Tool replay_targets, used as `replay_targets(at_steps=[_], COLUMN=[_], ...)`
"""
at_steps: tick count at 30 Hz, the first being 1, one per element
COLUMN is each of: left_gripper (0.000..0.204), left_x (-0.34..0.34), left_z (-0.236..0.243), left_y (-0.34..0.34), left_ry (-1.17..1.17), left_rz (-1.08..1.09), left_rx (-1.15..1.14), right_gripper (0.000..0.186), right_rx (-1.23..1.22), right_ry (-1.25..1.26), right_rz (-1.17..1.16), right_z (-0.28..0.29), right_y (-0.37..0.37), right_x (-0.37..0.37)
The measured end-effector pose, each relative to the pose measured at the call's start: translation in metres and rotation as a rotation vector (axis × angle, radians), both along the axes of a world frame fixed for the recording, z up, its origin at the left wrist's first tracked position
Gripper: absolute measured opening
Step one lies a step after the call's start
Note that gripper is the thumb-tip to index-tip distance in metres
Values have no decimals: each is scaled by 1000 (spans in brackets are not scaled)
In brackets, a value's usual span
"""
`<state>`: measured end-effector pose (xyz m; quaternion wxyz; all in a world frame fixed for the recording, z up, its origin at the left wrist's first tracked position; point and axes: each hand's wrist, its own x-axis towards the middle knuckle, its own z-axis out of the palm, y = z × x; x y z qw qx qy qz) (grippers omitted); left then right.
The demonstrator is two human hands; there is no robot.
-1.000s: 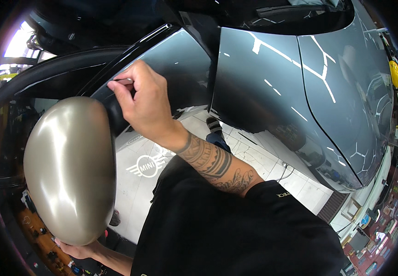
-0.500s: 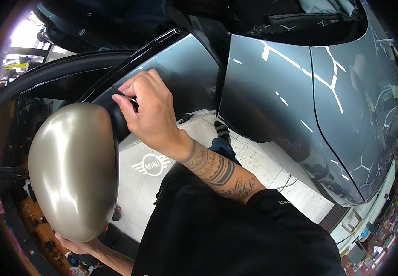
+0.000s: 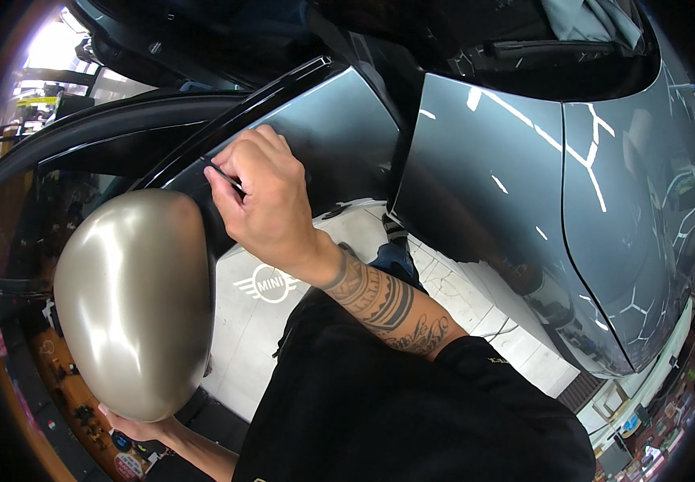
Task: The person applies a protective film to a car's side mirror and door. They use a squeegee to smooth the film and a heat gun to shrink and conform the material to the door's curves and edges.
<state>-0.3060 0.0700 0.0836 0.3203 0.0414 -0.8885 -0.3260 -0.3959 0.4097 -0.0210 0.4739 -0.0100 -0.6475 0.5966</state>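
A car's side mirror (image 3: 134,305) with a satin champagne-coloured cover bulges at the left, beside the open grey-blue door (image 3: 339,128). My left hand (image 3: 134,426) is cupped against the mirror's lower end, its fingers partly hidden by the cover. Above the mirror, my right hand (image 3: 259,185) is closed in a pinch at the door's upper edge, just under the black window trim (image 3: 239,108). A thin dark strip-like tool (image 3: 233,177) shows between thumb and fingers; its tip touches or nearly touches the door surface, and I cannot tell which.
The grey-blue front fender (image 3: 484,161) and bonnet (image 3: 629,201) curve along the right, past a gap behind the door. A grey cloth (image 3: 596,24) lies near the windscreen. Below are a light tiled floor (image 3: 484,321) and a pale mat with a winged emblem (image 3: 243,329).
The whole view has shifted slightly, with the car sitting a bit lower and further right. My right hand keeps its pinch near the trim; my left hand stays at the mirror.
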Motion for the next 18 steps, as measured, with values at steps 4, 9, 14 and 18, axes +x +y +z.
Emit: replay_targets(at_steps=[4,9,14,18], left_gripper=[46,42,42,42], left_x=[0,0,1,6], left_z=[-2,-2,-4,-4], left_y=[-6,-12,-26,-37], left_ry=[15,16,-11,14], left_rz=[-61,-94,-175,-132], left_rx=[87,99,401,327], right_gripper=[21,21,22,22], right_rx=[4,2,26,40], right_ry=[9,13,-20,-47], right_rz=[-12,2,19,25], right_z=[3,2,6,7], right_y=[4,5,8,8], right_x=[0,1,1,2])
